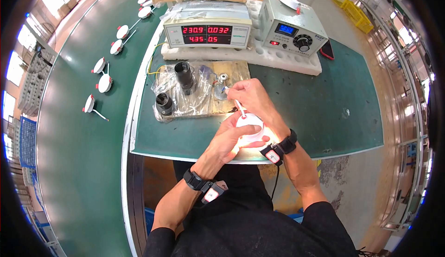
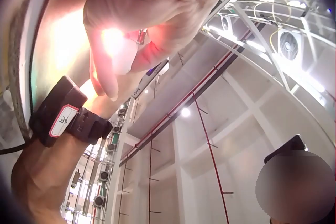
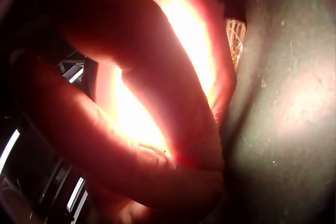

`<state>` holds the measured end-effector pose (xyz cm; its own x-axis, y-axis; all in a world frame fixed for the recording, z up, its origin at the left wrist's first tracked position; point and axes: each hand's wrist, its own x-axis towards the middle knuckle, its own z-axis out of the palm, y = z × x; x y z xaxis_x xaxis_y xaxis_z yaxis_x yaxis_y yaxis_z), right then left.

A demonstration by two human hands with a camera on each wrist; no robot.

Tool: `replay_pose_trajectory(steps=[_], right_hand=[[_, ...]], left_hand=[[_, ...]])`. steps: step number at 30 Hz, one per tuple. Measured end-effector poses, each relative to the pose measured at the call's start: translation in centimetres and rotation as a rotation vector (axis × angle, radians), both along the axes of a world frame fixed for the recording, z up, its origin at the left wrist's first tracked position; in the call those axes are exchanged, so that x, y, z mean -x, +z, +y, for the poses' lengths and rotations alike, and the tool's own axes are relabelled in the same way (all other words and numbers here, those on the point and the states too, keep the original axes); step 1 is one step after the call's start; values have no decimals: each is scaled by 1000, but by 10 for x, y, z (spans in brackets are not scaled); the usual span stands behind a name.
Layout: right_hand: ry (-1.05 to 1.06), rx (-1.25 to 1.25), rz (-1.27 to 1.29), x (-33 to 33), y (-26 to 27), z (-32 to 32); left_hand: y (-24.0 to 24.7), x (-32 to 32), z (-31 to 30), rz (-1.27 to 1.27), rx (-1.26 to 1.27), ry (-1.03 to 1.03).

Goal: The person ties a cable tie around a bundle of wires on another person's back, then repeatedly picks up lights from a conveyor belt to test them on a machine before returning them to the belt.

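Note:
A lit round white downlight (image 1: 252,120) sits in my left hand (image 1: 225,140), its thumb lying across the glowing face and the fingers curled underneath. From its far side a short white cable (image 1: 239,107) runs up to my right hand (image 1: 255,100), which pinches the cable's end beside a metal terminal post (image 1: 223,77) on a wooden board. In the left wrist view the light glares between the fingers of the left hand (image 2: 157,3). The right wrist view has curled fingers (image 3: 163,82) close around the bright lamp, glare hiding its details.
Behind the hands stand a power meter (image 1: 208,27) with red digits and a grey voltage regulator (image 1: 292,30) carrying another downlight (image 1: 289,2). Two black sockets (image 1: 184,74) rise from the plastic-covered wooden board (image 1: 238,71). Several downlights lie along the green belt (image 1: 79,164) on the left.

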<state>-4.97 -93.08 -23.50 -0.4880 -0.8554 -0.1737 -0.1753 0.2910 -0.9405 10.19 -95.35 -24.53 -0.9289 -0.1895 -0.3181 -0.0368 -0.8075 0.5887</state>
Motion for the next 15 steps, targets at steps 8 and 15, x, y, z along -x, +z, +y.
replay_pose_trajectory(steps=[8, 15], right_hand=[[2, 10, 47, 2, -6, -1], [12, 3, 33, 0, 0, 1]], left_hand=[[4, -3, -1, 18, -82, 25], [2, -4, 1, 7, -102, 31]])
